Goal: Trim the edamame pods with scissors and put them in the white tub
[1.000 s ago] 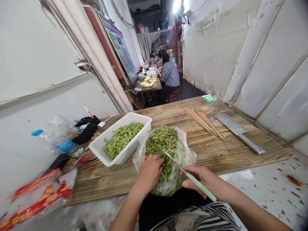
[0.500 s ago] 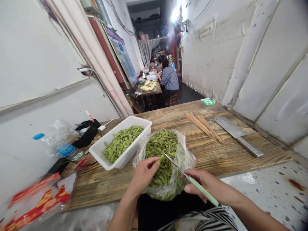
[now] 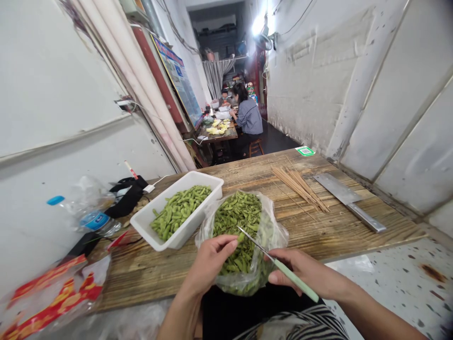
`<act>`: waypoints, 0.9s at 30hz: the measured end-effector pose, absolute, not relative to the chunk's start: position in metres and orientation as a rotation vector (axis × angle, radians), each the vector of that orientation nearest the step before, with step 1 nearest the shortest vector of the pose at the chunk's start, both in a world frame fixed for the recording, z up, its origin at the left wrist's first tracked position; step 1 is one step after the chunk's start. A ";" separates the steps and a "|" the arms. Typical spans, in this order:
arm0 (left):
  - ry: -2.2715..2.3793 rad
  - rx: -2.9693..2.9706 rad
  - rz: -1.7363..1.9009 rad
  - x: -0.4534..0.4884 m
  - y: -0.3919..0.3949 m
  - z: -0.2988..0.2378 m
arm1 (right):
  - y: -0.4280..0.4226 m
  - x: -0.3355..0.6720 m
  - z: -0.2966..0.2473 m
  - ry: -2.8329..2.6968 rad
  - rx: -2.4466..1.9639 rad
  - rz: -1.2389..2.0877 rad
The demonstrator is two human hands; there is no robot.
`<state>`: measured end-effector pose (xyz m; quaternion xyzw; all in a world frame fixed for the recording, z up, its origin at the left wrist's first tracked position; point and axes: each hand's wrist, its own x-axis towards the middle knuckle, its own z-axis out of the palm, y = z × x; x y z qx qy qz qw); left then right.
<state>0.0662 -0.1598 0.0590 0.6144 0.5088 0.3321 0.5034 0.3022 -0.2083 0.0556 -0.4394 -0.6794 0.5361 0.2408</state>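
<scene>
A clear plastic bag full of green soybean pods sits at the near edge of the wooden table. My left hand is closed in a pinch on one soybean pod above the bag. My right hand grips a small knife with a pale green handle; its thin blade points up and left, its tip at the pinched pod. Just left of the bag stands a white rectangular tub holding more pods.
A bundle of bamboo skewers and a steel cleaver lie on the table's right half. A water bottle, black strap and red-printed bags crowd the left. A person in a striped shirt sits at a far table.
My left hand has come up out of the pods with one pod pinched in its fingers. The knife tip has come against that pod.
</scene>
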 end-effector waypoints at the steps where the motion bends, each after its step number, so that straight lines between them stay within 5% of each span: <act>1: 1.224 1.462 0.811 0.067 -0.160 0.059 | -0.208 0.301 0.056 -1.857 -1.205 1.474; 13: 1.033 0.759 1.223 0.091 -0.161 0.047 | -0.209 0.296 0.035 -1.565 -1.190 1.714; 27: 1.235 1.330 0.949 0.087 -0.161 0.045 | -0.211 0.298 0.038 -1.619 -1.146 1.700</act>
